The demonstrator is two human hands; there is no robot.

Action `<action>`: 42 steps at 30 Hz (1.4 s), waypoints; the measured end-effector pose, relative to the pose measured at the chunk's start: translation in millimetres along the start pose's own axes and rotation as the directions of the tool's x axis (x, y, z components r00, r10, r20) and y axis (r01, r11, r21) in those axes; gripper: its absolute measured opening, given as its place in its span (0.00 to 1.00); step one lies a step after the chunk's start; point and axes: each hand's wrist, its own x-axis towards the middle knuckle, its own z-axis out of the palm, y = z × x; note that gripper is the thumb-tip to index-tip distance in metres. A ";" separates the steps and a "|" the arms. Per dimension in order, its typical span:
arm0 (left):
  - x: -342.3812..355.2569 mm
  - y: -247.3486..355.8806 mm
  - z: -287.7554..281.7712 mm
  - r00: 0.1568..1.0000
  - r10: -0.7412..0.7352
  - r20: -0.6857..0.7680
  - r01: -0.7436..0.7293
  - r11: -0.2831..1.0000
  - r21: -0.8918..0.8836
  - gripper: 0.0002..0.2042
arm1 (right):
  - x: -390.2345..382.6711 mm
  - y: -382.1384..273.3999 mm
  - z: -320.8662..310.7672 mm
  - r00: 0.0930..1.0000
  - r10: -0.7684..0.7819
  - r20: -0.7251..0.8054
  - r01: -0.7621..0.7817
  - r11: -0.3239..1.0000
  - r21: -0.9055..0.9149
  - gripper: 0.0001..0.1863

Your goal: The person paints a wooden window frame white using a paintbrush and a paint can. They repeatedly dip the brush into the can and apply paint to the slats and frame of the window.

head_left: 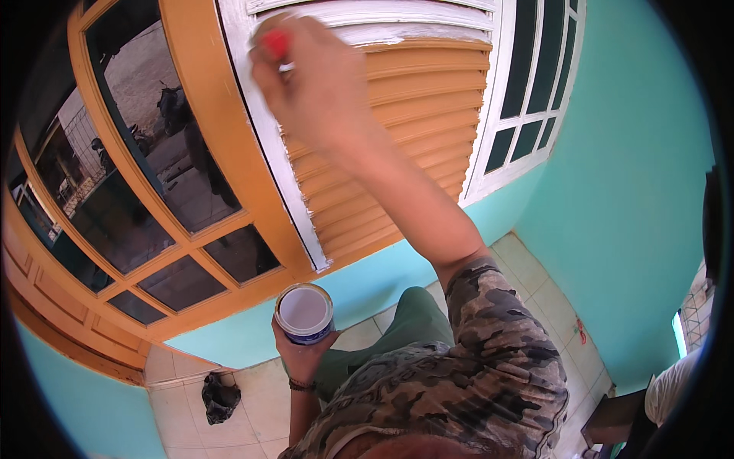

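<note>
My right hand [310, 80] is raised high and closed around a paintbrush with a red handle [275, 42], pressed against the white frame of a louvred shutter [417, 115]. The shutter's top slats are painted white; the slats below are orange. My left hand [300, 356] holds a small round tin of white paint [304, 312] at chest height, its open top facing up. The brush's bristles are hidden behind my fingers.
An orange window frame with dark glass panes [153, 199] stands at the left. A white-framed window [527, 84] is at the right. Turquoise wall [627, 191] surrounds them. A black bag [219, 396] lies on the pale floor tiles. Another person's white sleeve [673, 386] shows at the right edge.
</note>
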 end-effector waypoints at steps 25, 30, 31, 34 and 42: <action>9.7 16.1 36.7 0.996 0.022 0.092 -0.008 0.988 -0.157 0.52 | 8.5 78.7 -79.8 0.987 0.070 0.144 -0.046 0.986 -0.162 0.07; 7.6 21.0 41.2 0.995 -0.007 0.099 0.022 0.989 -0.148 0.54 | 10.2 199.6 -147.7 0.811 0.585 -0.025 -0.568 0.796 0.211 0.10; 8.6 19.3 43.0 0.994 -0.007 0.110 0.025 0.987 -0.160 0.54 | 5.9 228.1 -170.2 0.767 0.639 -0.058 -0.615 0.758 0.214 0.10; 5.9 16.1 43.4 0.994 -0.019 0.104 0.036 0.985 -0.167 0.54 | 7.0 258.3 -208.6 0.702 0.688 -0.184 -0.648 0.725 0.233 0.11; 6.8 18.1 49.8 0.990 -0.012 0.139 0.039 0.980 -0.193 0.54 | 12.5 235.2 -218.6 0.983 0.173 -0.068 -0.174 0.728 -0.663 0.07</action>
